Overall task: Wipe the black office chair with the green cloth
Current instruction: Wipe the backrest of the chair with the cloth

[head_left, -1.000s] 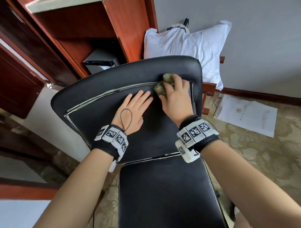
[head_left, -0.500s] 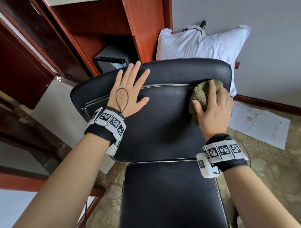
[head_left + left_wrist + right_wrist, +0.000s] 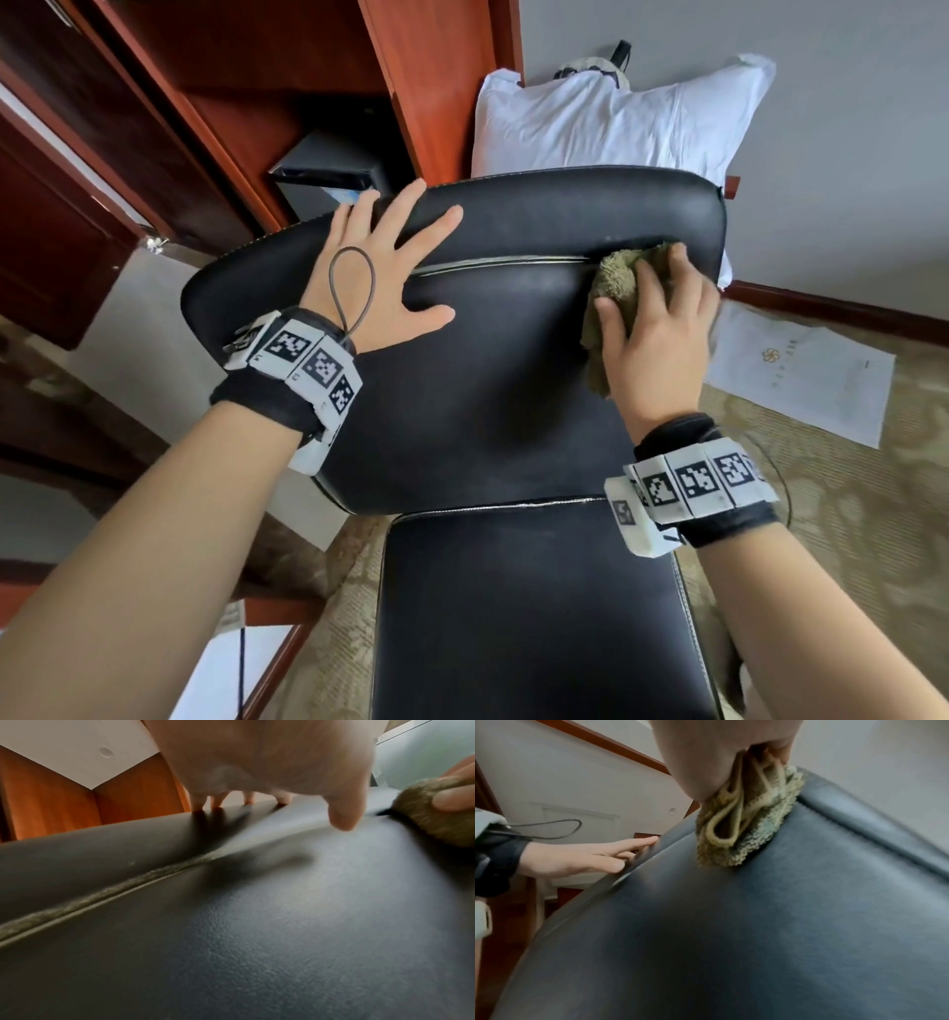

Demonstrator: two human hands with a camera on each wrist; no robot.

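Observation:
The black office chair (image 3: 503, 390) fills the middle of the head view, its backrest tilted toward me and its seat (image 3: 529, 616) below. My left hand (image 3: 387, 267) lies flat with spread fingers on the upper left of the backrest, fingertips over the top edge. My right hand (image 3: 655, 329) grips the bunched green cloth (image 3: 611, 293) and presses it against the upper right of the backrest beside the seam. The right wrist view shows the folded cloth (image 3: 741, 825) squeezed under my palm on the chair (image 3: 757, 923). In the left wrist view my left hand (image 3: 257, 770) rests on the chair (image 3: 257, 923), the cloth (image 3: 437, 817) at right.
A white pillow (image 3: 611, 118) stands behind the chair against the grey wall. A red-brown wooden desk (image 3: 287, 92) with a black box (image 3: 328, 169) under it is at the left. A white paper bag (image 3: 801, 370) lies on the patterned carpet (image 3: 832, 514) at right.
My right hand has carried the cloth from the middle of the backrest's top to its right side. My left hand has slid up to the top edge on the left.

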